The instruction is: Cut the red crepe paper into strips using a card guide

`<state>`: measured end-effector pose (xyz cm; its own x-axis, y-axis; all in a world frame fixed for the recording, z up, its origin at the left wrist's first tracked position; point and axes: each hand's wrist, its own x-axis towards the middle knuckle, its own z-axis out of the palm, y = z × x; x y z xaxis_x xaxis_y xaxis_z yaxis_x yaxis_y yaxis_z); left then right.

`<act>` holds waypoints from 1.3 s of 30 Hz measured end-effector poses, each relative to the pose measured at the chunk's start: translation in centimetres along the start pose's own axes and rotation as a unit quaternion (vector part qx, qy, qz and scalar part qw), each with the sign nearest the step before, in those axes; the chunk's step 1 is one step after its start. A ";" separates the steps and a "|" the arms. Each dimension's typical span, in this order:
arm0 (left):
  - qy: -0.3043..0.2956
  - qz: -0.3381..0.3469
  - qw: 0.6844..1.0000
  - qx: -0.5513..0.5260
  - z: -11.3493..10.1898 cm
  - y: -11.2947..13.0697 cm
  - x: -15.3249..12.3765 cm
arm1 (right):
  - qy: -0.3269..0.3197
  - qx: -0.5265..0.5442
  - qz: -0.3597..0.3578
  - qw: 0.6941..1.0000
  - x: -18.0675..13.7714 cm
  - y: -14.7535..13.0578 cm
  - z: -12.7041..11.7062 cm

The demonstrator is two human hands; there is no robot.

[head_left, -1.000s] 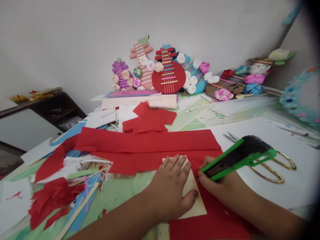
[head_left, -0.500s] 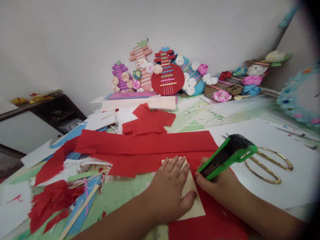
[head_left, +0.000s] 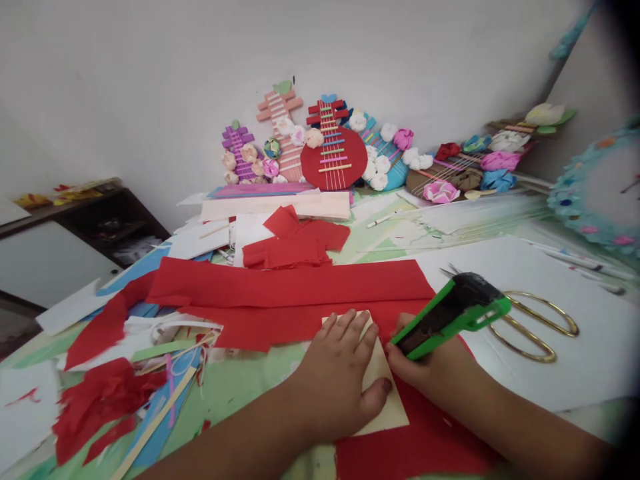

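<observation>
My left hand [head_left: 336, 380] lies flat, fingers spread, pressing a cream card template [head_left: 387, 400] onto a red crepe paper sheet [head_left: 300, 293]. My right hand [head_left: 430, 370] is closed round a green and black utility knife [head_left: 450, 317], its tip down at the card's right edge on the red paper. The knife's handle points up and to the right.
Gold-handled scissors [head_left: 530, 333] lie on white paper [head_left: 550, 280] to the right. Red paper scraps [head_left: 100, 400] and coloured strips pile at the left. Folded red pieces [head_left: 295, 243] sit farther back. Paper guitars [head_left: 330, 150] and paper flowers [head_left: 435, 190] line the wall. A dark shelf [head_left: 75, 227] stands at far left.
The knife handle has swung left and lower, and my right hand has slid slightly toward me along the card's edge. My left hand stays pressed on the card.
</observation>
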<state>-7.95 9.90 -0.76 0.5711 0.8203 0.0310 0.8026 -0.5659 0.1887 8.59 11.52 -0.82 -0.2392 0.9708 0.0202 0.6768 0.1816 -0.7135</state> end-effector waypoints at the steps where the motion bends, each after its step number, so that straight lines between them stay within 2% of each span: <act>1: 0.000 0.000 1.000 0.000 0.0 0.0 0.0 | 0.003 -0.003 -0.002 1.000 0.0 0.0 0.0; 9: -0.005 0.000 1.000 -0.006 -0.2 0.1 0.1 | 0.044 0.007 -0.034 0.998 0.1 -0.8 -0.7; 15: -0.007 -0.003 1.000 -0.009 -0.3 0.1 0.0 | 0.012 0.025 -0.034 0.999 0.2 -0.9 -0.9; 21: -0.015 -0.002 1.000 -0.013 -0.4 0.0 0.1 | 0.027 0.040 -0.027 0.998 0.0 -0.4 -0.9; 24: -0.021 -0.004 1.000 -0.015 -0.4 -0.1 0.0 | 0.014 0.052 -0.032 0.998 -0.1 -0.3 -1.0; 35: -0.010 0.001 1.000 -0.016 -0.2 -0.1 0.1 | -0.026 0.021 -0.020 0.999 -0.2 -0.7 -0.9; 39: -0.011 0.003 1.000 -0.015 -0.3 -0.1 0.0 | -0.005 0.021 -0.019 1.000 -0.3 -0.8 -0.9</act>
<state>-8.06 9.97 -0.45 0.5802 0.8144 0.0114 0.7934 -0.5683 0.2180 8.80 11.26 0.38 -0.2712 0.9616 0.0418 0.6365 0.2117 -0.7417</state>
